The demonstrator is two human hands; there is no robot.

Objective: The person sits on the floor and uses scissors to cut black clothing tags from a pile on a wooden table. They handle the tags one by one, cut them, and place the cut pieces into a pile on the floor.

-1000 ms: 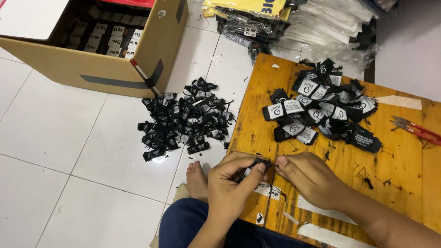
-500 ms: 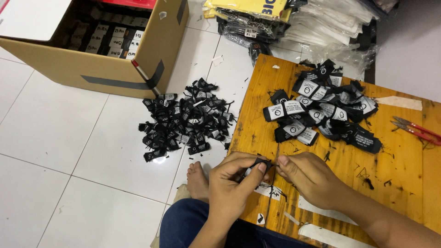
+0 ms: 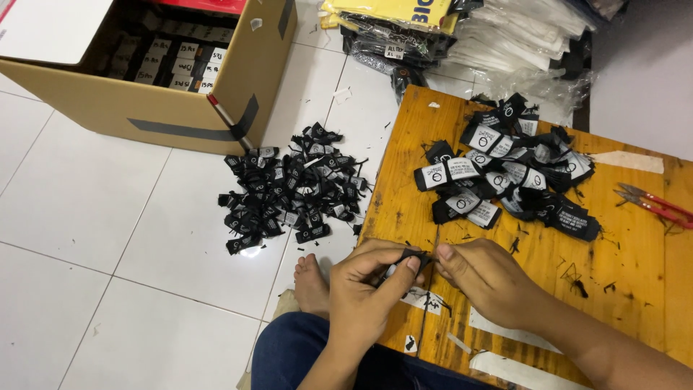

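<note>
Both hands, left hand (image 3: pixel 372 285) and right hand (image 3: pixel 485 278), pinch one black label (image 3: pixel 416 257) in a closed grip above the table (image 3: pixel 621 267); more labels (image 3: pixel 505 170) lie beyond.

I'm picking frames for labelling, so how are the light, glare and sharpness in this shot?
Head view: even indoor light, soft shadows; a bright glare spot on the white floor tiles beside the heap of black fabric labels; left hand and right hand sharp on the small black label; the orange wooden table runs off the frame's edge.

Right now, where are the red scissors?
The red scissors lie at the right edge of the wooden table, just right of the pile of black labels.
</note>
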